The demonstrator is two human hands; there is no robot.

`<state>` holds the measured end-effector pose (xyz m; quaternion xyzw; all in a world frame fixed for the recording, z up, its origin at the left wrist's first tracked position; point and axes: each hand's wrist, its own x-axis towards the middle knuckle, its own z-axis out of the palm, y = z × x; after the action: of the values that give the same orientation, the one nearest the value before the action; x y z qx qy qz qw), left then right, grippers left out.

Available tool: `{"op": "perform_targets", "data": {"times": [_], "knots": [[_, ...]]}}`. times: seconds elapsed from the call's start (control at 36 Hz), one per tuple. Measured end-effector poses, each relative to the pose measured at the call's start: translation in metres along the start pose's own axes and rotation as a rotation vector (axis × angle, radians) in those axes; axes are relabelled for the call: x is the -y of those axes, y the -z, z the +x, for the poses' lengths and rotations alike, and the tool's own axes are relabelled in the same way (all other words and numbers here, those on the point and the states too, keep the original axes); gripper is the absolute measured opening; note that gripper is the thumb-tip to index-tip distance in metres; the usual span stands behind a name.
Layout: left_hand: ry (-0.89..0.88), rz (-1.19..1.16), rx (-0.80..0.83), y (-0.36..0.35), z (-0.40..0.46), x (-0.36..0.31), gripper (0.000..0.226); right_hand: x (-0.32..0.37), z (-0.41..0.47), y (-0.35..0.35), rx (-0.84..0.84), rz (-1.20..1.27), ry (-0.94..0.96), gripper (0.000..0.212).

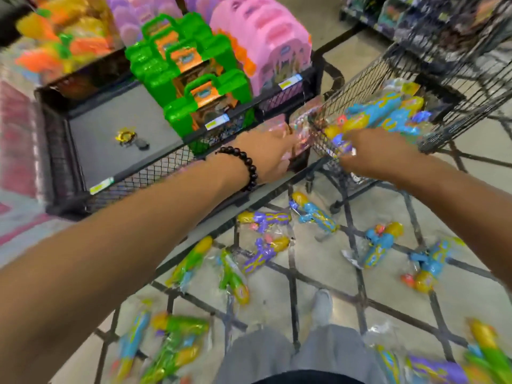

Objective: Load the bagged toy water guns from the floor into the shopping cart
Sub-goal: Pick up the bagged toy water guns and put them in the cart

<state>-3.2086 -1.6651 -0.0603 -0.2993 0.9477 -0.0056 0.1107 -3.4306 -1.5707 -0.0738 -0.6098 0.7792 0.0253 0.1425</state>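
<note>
A blue and yellow bagged water gun lies across the wire shopping cart at the right, seen through its mesh. My right hand grips the gun's near end at the cart's rim. Just left of the cart's corner, my left hand, with a bead bracelet on the wrist, pinches the clear bag's end; its fingers are blurred. Several bagged guns lie on the floor below: a purple one, a blue one, a green one and more near my feet.
A low black wire shelf stands at the left with green cases and pink cases. A small gold item lies on its grey deck. My shoe stands between the scattered bags. Another shelf runs behind the cart.
</note>
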Motion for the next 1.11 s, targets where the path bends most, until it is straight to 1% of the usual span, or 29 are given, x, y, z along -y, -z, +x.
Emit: {"op": "perform_targets", "data": {"times": [0.14,0.19,0.25,0.33,0.36,0.44,0.53,0.58,0.69,0.81,0.89,1.0,1.11], "knots": [[0.006,0.003,-0.014,-0.042,-0.068,0.040,0.048,0.077,-0.022,-0.034,0.011,0.018,0.022,0.045],[-0.005,0.000,0.002,-0.058,-0.095,0.055,0.047,0.108,-0.036,-0.051,0.013,0.031,-0.003,0.042],[-0.039,-0.006,0.010,-0.075,-0.126,0.067,0.044,0.139,-0.053,-0.069,0.025,0.048,-0.037,0.045],[-0.074,-0.021,0.014,-0.098,-0.167,0.087,0.042,0.184,-0.081,-0.092,0.060,0.074,-0.078,0.035],[-0.082,-0.034,0.024,-0.105,-0.179,0.092,0.042,0.197,-0.090,-0.098,0.083,0.078,-0.086,0.036],[-0.119,-0.030,0.043,-0.120,-0.207,0.100,0.041,0.225,-0.117,-0.115,0.092,0.067,-0.119,0.044],[-0.112,-0.033,0.002,-0.127,-0.228,0.099,0.042,0.242,-0.141,-0.125,0.075,0.061,-0.151,0.048],[-0.115,-0.056,-0.027,-0.131,-0.242,0.096,0.044,0.250,-0.159,-0.129,0.072,0.061,-0.171,0.047],[-0.155,-0.093,-0.047,-0.144,-0.272,0.083,0.046,0.265,-0.197,-0.139,0.064,0.059,-0.213,0.051],[-0.201,-0.061,-0.073,-0.154,-0.308,0.063,0.045,0.283,-0.247,-0.156,0.038,0.059,-0.258,0.050],[-0.214,-0.041,-0.086,-0.158,-0.344,0.042,0.043,0.296,-0.293,-0.171,0.033,0.084,-0.305,0.049],[-0.233,-0.037,-0.097,-0.165,-0.403,0.007,0.040,0.314,-0.366,-0.194,-0.018,0.102,-0.311,0.043],[-0.254,-0.048,-0.076,-0.174,-0.462,-0.025,0.044,0.331,-0.433,-0.217,-0.025,0.116,-0.317,0.047]]}}
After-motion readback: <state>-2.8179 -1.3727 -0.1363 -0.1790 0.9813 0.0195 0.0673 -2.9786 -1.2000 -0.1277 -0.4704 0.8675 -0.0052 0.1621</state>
